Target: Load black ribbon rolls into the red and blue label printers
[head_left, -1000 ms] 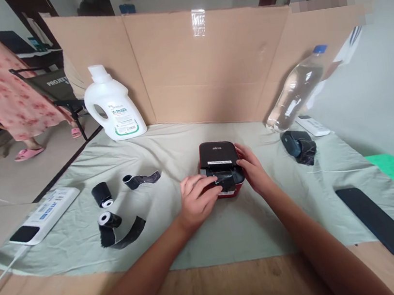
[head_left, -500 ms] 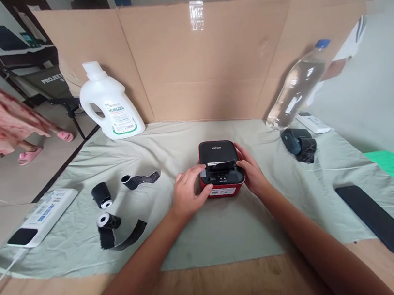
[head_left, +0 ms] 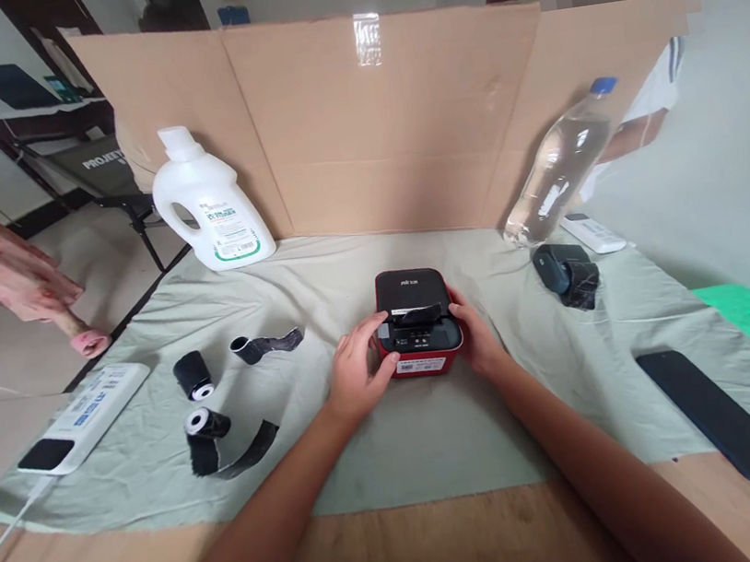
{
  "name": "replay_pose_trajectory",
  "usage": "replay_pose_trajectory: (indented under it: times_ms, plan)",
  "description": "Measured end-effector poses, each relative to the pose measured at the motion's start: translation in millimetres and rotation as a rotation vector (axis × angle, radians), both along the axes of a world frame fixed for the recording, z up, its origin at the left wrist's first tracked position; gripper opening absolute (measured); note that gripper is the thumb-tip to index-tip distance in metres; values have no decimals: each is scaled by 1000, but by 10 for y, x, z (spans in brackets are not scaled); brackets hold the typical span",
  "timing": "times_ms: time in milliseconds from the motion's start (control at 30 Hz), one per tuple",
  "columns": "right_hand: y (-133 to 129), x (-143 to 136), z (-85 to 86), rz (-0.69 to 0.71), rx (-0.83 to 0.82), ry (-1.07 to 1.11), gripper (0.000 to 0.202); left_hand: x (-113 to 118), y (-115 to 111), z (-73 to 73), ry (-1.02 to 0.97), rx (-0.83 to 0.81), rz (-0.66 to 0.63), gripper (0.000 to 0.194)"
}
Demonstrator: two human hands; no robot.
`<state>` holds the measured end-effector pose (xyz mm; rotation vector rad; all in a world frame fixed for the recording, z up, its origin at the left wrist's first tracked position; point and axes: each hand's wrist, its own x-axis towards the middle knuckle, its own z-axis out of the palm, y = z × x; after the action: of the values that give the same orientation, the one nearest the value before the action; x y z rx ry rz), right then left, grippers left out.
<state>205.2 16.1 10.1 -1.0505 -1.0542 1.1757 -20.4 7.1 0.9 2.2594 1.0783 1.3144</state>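
A small black and red box-shaped device [head_left: 413,292] stands on the pale green cloth, with a black strip lying across its slot. My left hand [head_left: 357,365] holds the device's left side, thumb near the lower front corner and fingers at the upper edge. Against the right side rests my right hand [head_left: 476,334], its thumb at the top edge and its other fingers partly hidden. To the left lie a black roll [head_left: 193,375], a second roll with a curled strip [head_left: 208,423] and a loose black strip [head_left: 276,342].
A white detergent bottle [head_left: 214,201] and a clear bottle [head_left: 564,163] stand before a cardboard panel [head_left: 367,124]. A power strip [head_left: 84,420] lies left; a phone [head_left: 721,414] and a black object with tape [head_left: 566,275] lie right. People are beyond the table.
The view has shifted slightly. Both hands remain at the device, and my right thumb sits a little differently on its edge. The person in the pink garment at the left has moved.
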Motion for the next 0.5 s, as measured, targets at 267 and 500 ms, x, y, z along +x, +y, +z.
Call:
replay_pose_trajectory:
  times_ms: [267,500]
  plan:
    - [47,23,10,-55,21,-35,63,-28,45,41,43,8,3,42]
    - [13,14,-115,-59,82,-37,57,13,2,64,-32,-1,9,42]
